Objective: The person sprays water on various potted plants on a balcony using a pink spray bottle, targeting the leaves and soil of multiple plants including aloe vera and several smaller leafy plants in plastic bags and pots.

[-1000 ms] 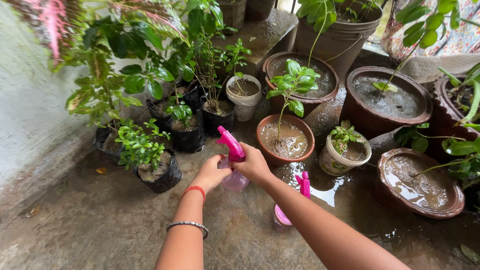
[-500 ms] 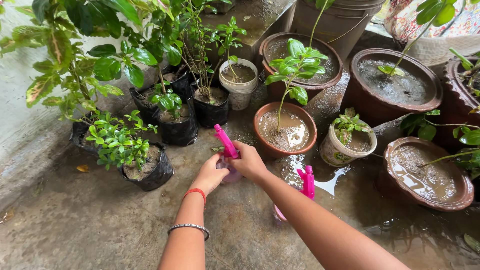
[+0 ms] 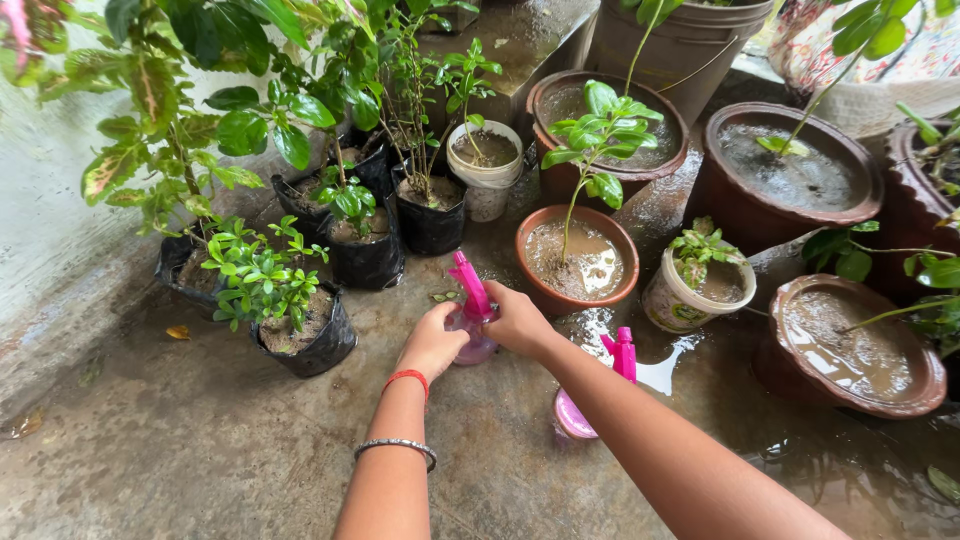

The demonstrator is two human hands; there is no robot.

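Both my hands are on a pink spray bottle [image 3: 470, 300] held low over the wet concrete floor. My left hand [image 3: 432, 342] cups its clear pinkish body, and my right hand [image 3: 517, 320] grips the pink trigger head, whose nozzle points up and to the left. A red thread and a silver bangle circle my left wrist. A second pink spray bottle [image 3: 598, 392] stands on the floor just right of my right forearm, partly hidden by it. A terracotta pot [image 3: 578, 262] with a thin green seedling stands directly beyond my hands.
Black grow bags with leafy plants [image 3: 300, 330] crowd the left. A white pot [image 3: 486, 170] stands behind them, a small printed pot [image 3: 695, 290] to the right. Large brown water-filled pots [image 3: 790, 175] line the back and right. A puddle [image 3: 660, 375] lies nearby.
My hands and the spray bottle have sunk slightly lower toward the floor, with the nozzle tipping more upright. The view shifted a little; the pots have not moved.
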